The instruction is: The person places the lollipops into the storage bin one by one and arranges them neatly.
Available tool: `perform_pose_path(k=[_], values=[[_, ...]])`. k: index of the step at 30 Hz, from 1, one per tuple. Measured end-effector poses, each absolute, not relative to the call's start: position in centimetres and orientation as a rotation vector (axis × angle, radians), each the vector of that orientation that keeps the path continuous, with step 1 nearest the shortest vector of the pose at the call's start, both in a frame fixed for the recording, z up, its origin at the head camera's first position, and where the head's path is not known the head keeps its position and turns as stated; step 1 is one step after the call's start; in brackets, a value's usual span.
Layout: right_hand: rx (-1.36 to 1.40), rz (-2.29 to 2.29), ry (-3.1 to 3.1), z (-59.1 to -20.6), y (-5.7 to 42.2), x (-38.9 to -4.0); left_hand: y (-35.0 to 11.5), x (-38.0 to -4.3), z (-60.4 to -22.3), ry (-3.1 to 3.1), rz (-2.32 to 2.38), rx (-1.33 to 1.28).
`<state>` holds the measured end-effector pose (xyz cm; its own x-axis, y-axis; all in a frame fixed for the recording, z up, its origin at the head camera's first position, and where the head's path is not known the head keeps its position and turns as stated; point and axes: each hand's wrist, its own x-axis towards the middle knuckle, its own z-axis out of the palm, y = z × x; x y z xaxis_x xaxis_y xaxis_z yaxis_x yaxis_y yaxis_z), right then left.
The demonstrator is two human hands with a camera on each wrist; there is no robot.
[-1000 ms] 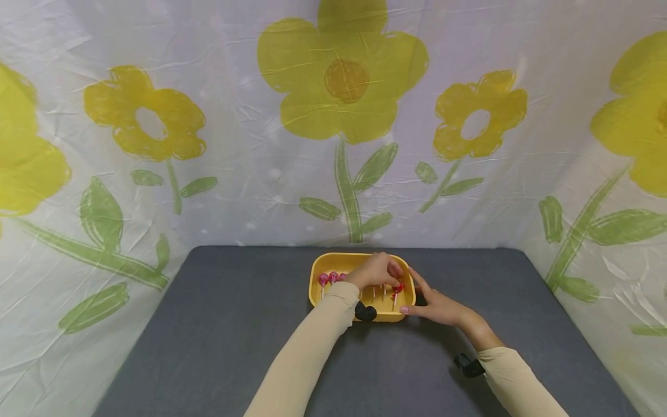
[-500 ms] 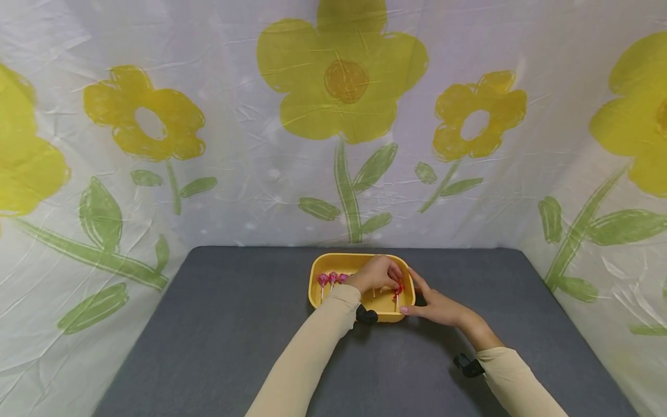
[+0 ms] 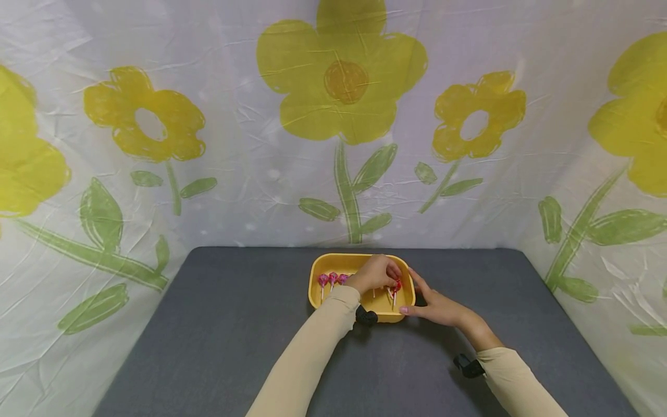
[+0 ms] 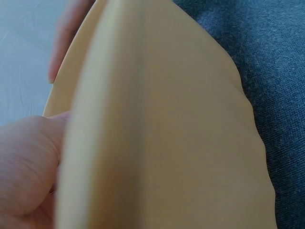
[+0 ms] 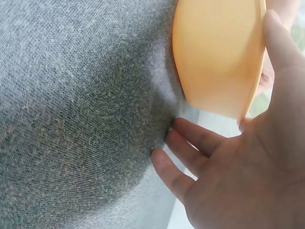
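A yellow tray (image 3: 388, 318) holds a row of lollipops with white sticks. My left hand (image 3: 372, 274) reaches in over its front edge, fingers curled, pinching a red lollipop (image 3: 398, 285) at the right end. Pink lollipops (image 3: 333, 278) show left of that hand; others behind it are mostly hidden. At the tray's right end is my right hand (image 3: 439, 307), thumb on the front corner and fingers stretched along the side. In the right wrist view, the thumb of the right hand (image 5: 243, 167) touches the tray wall (image 5: 219, 57). The left wrist view is mostly filled by the tray wall (image 4: 190, 119).
The dark grey table (image 3: 250, 336) extends around the tray. Behind and beside it hangs a pale cloth (image 3: 239, 191) printed with yellow flowers. Black wrist bands (image 3: 469, 366) sit at the cuffs of the beige sleeves.
The left fingers have shifted the red lollipop slightly within the tray's right end, its stick changing angle. The right hand and the tray have stayed where they were.
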<state>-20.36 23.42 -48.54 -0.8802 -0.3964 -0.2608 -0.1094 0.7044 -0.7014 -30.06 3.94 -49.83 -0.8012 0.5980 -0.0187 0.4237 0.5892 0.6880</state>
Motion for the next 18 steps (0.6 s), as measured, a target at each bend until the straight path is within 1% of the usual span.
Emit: perform_pose_path(k=[18], values=[[-0.416,-1.0,2.529,-48.75,23.51,-20.35,3.67,-30.13,-50.04,2.521,1.048,0.816]])
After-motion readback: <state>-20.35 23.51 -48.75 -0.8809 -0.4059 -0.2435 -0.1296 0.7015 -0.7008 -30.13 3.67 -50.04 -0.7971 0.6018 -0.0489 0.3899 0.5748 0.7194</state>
